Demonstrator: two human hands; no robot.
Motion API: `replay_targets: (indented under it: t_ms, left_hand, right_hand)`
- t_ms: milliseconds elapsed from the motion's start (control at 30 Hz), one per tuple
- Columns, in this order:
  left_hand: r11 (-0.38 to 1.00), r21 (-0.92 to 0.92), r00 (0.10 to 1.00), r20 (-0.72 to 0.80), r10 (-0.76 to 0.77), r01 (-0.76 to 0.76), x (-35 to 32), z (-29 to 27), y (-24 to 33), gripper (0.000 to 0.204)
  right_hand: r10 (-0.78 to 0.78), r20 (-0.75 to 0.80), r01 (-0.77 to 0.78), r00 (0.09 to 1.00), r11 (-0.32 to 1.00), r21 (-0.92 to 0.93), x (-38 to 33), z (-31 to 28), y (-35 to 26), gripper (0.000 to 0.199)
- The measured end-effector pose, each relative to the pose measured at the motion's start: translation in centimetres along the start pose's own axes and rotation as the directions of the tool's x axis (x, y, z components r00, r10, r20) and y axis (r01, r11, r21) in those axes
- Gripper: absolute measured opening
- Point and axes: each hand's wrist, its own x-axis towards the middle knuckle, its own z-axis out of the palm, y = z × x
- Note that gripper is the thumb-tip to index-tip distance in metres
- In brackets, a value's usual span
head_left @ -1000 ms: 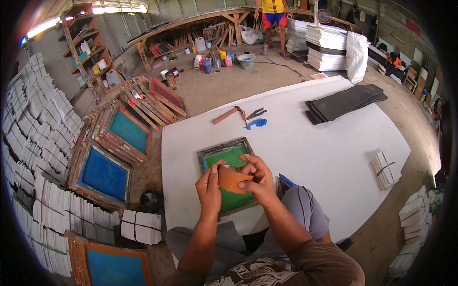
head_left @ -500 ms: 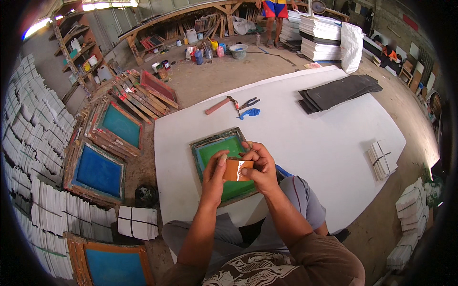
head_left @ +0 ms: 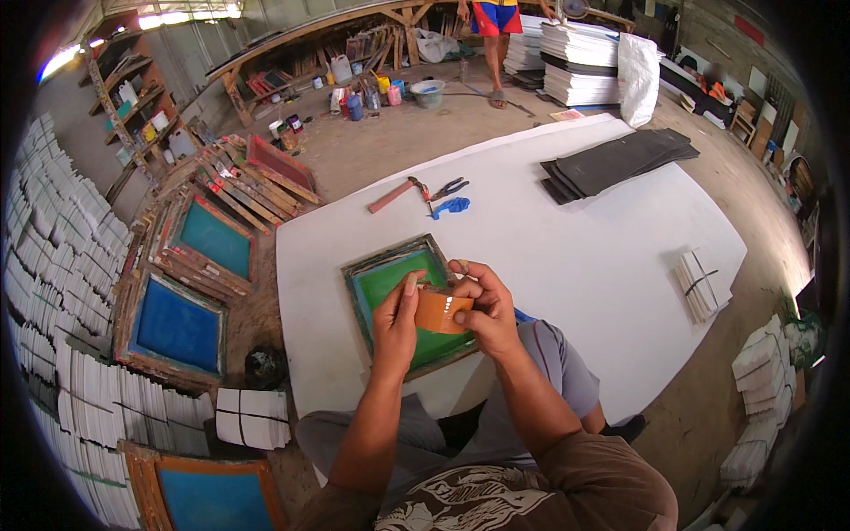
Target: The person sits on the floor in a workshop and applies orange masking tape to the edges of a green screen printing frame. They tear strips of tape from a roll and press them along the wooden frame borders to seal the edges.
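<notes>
Both hands hold a glossy orange-brown roll of packing tape [head_left: 439, 311] over a silk-screen frame. My left hand [head_left: 395, 323] grips its left side, thumb up along the edge. On the other side my right hand [head_left: 488, 310] has the thumb pressed on the tape's face and the fingers curled behind. Beneath lies the screen frame [head_left: 390, 245], worn wood around green mesh, on a large white sheet. Farther off on the sheet are a hammer [head_left: 390, 196], pliers [head_left: 450, 188] and a crumpled blue scrap [head_left: 452, 207].
Black sheets [head_left: 620, 164] lie at the far right of the white sheet [head_left: 611, 265], a strapped paper bundle [head_left: 701, 285] at its right edge. Blue screens [head_left: 179, 323] and paper stacks [head_left: 53, 221] line the left. Another person [head_left: 494, 53] walks beyond, near tall paper piles [head_left: 580, 66].
My hands have turned the tape roll slightly, and its bright glare has shrunk. The view has shifted a little. The other person's legs have moved in a step.
</notes>
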Motion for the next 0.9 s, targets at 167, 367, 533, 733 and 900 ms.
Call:
replay_targets:
  t_ms: [167, 367, 533, 733, 900]
  left_hand:
    - [0.976, -0.093, 0.980, 0.039, -0.195, 0.198, 0.1, 1.2, 0.4, 0.043]
    - [0.941, -0.129, 0.945, 0.138, -0.295, 0.312, -0.4, 2.9, -0.6, 0.050]
    - [0.969, 0.003, 0.951, 0.194, -0.242, 0.246, -1.4, 3.6, -1.6, 0.056]
    - [0.968, 0.030, 0.952, 0.179, -0.249, 0.248, -1.2, 4.6, -1.0, 0.062]
    - [0.965, 0.066, 0.942, 0.208, -0.262, 0.253, -1.0, 6.4, -2.0, 0.061]
  right_hand:
    - [0.002, -0.010, -0.001, 1.000, 0.999, 0.032, -0.8, -1.3, -0.7, 0.077]
    - [0.070, -0.075, -0.075, 0.995, 0.996, -0.055, -2.5, -2.0, -2.1, 0.071]
    - [0.121, -0.091, -0.135, 0.989, 0.977, -0.166, -3.0, -1.8, -3.2, 0.067]
    - [0.106, -0.090, -0.120, 0.990, 0.979, -0.167, -3.3, -2.4, -3.5, 0.070]
    - [0.092, -0.140, -0.119, 0.986, 0.972, -0.201, -4.2, -4.2, -3.8, 0.074]
